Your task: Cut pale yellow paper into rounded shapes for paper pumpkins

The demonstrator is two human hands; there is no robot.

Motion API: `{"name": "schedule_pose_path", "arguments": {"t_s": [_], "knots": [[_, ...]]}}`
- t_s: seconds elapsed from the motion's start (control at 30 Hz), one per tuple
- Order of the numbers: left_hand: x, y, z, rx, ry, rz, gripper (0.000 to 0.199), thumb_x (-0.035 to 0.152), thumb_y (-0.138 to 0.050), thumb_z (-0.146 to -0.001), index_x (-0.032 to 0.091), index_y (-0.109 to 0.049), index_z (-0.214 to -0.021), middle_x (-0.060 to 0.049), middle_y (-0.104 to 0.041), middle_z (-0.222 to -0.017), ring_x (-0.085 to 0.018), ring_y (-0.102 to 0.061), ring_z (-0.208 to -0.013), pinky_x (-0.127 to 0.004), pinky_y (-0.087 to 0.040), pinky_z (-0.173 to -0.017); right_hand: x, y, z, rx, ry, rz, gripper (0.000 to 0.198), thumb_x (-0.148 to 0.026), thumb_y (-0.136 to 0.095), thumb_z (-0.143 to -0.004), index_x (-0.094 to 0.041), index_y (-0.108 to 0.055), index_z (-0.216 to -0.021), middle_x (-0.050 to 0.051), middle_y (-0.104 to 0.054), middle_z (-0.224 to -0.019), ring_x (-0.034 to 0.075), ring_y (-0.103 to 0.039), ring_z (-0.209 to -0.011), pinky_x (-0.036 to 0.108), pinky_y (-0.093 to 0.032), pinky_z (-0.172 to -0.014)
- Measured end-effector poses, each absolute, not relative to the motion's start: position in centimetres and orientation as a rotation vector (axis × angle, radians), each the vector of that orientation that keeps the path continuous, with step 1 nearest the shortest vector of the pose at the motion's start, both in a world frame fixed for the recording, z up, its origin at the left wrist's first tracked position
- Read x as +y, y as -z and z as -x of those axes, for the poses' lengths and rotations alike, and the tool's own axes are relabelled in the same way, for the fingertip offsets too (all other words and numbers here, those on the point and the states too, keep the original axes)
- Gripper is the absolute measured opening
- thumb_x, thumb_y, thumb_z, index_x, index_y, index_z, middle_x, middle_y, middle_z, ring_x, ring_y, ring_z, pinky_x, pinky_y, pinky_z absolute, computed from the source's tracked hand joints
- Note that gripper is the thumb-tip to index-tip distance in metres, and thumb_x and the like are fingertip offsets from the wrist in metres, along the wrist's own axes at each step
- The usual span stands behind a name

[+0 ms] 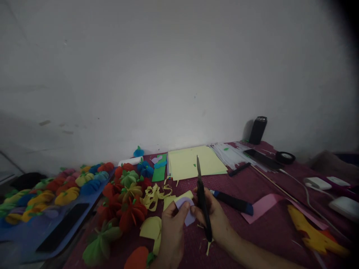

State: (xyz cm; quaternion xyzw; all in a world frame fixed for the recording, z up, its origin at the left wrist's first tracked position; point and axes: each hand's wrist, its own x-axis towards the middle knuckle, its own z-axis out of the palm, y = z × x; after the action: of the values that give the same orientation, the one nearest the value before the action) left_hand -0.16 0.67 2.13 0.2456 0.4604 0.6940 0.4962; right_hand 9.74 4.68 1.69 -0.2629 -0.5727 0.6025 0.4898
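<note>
My left hand (172,233) is closed, its thumb pressing a lilac paper cutout (189,219) that lies against a strip of pale yellow paper (185,195). In my right hand (217,218) is a pair of black-handled scissors (201,190), blades pointing up and away from me. The right fingertips reach close to the lilac paper's right edge; whether they touch it I cannot tell. Curly pale yellow paper scraps (154,196) and a rounded yellow paper piece (151,228) lie left of my hands.
Folded paper pumpkins (131,213) crowd the left side, several on a blue board (63,239). Yellow sheets (193,162) lie by the wall. On the right are a dark blue cutter (232,201), a pink strip (265,205), a phone (263,160), cables and a black can-shaped object (258,130).
</note>
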Motion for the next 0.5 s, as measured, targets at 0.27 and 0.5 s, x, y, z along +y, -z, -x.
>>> {"name": "schedule_pose_path", "arguments": {"t_s": [0.27, 0.5], "knots": [[0.77, -2.05, -0.06, 1.055, -1.701, -0.545, 0.021, 0.026, -0.068, -0.063, 0.013, -0.064, -0.078, -0.002, -0.064, -0.066, -0.011, -0.056, -0.055, -0.021, -0.043, -0.054, 4.61, -1.33, -9.83, -1.351, -1.525, 0.654, 0.043, -0.021, -0.066, -0.064, -0.023, -0.039, -0.098, -0.003, -0.049, -0.077, 0.01, -0.048, -0.064, 0.022, -0.041, -0.057], [0.58, -2.36, -0.07, 1.104, -1.684, -0.581, 0.024, 0.028, -0.067, -0.064, 0.011, -0.063, -0.081, -0.003, -0.063, -0.066, -0.012, -0.056, -0.054, -0.021, -0.042, -0.052, 4.42, -1.13, -9.21, -1.347, -1.496, 0.688, 0.044, -0.025, -0.068, -0.062, -0.024, -0.041, -0.097, -0.004, -0.048, -0.074, 0.011, -0.048, -0.062, 0.022, -0.04, -0.055]]}}
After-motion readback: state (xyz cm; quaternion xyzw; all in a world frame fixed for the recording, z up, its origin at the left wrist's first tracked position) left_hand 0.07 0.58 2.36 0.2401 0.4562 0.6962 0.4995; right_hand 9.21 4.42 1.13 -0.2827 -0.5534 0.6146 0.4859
